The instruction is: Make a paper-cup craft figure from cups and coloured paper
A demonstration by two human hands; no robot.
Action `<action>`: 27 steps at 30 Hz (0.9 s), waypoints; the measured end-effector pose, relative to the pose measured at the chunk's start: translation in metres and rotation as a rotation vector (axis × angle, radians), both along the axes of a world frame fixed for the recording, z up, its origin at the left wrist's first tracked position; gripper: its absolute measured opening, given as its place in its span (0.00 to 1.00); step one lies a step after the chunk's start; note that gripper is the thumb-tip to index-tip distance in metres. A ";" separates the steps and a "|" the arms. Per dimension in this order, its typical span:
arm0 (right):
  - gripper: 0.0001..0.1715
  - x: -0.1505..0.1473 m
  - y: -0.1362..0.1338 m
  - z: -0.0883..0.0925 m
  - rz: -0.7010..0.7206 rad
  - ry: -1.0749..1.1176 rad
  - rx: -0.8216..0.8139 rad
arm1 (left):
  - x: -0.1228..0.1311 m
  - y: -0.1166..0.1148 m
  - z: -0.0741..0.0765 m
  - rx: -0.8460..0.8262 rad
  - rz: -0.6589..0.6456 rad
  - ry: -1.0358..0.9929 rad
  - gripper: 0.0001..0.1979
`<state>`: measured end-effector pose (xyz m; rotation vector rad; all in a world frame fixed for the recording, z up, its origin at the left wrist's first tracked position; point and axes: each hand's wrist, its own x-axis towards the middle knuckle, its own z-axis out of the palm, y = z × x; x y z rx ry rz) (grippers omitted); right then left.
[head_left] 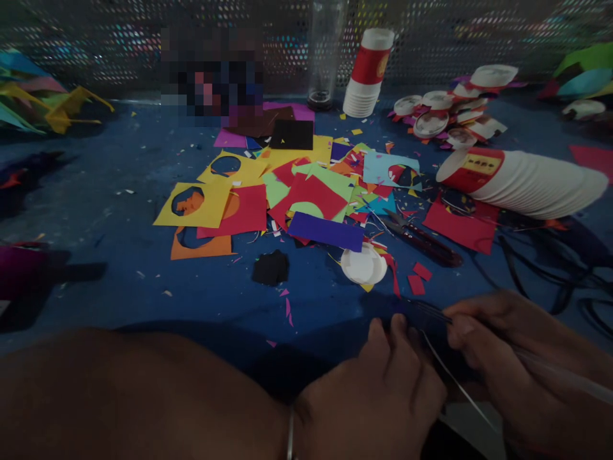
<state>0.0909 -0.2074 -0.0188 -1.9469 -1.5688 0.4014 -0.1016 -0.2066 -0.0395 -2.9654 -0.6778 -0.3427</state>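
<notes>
My right hand (498, 364) is closed around a slim pen-like tool (565, 374) with a clear shaft. Its thin dark end points left, over the fingertips of my left hand (373, 390). That left hand lies low at the front with bent fingers, against something dark whose shape is lost in shadow. A thin white line, a cord or an edge, runs down between both hands. Just beyond the fingers is a white paper disc (364, 265), with two small red paper pieces (416, 285) to its right. A black paper piece (271, 268) lies farther left.
Cut coloured paper, including a yellow sheet with a hole (218, 207) and a purple strip (325, 232), covers the blue table (129, 281). Scissors (424, 239), a lying cup stack (536, 182), an upright cup stack (368, 73), a clear bottle (322, 57) and cut cup pieces (431, 121) stand around.
</notes>
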 end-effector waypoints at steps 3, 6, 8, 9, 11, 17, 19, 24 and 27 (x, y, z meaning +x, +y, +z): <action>0.13 0.002 0.002 -0.001 0.018 -0.013 0.023 | 0.000 0.000 0.004 -0.011 -0.011 0.012 0.23; 0.13 0.003 0.002 0.000 0.030 -0.062 0.045 | 0.000 -0.002 0.008 0.003 0.027 0.020 0.23; 0.12 0.004 0.001 -0.001 0.034 -0.111 0.078 | 0.000 -0.003 0.011 0.028 0.044 0.032 0.22; 0.12 0.006 0.000 -0.001 0.041 -0.136 0.094 | 0.000 -0.003 0.012 0.042 0.049 0.035 0.22; 0.11 0.009 -0.004 -0.004 0.056 -0.178 0.126 | 0.000 -0.002 0.015 0.063 0.056 0.029 0.22; 0.09 0.021 -0.013 -0.012 0.062 -0.249 0.153 | 0.000 0.001 0.021 0.078 -0.026 -0.003 0.20; 0.10 0.024 -0.014 -0.012 0.023 -0.279 0.142 | 0.000 0.003 0.022 0.089 -0.049 -0.015 0.19; 0.12 0.035 -0.007 -0.013 0.043 -0.306 0.217 | 0.003 0.010 0.023 0.063 -0.098 -0.063 0.14; 0.11 0.039 -0.001 -0.010 0.069 -0.377 0.234 | 0.007 0.016 0.023 0.045 -0.129 -0.130 0.12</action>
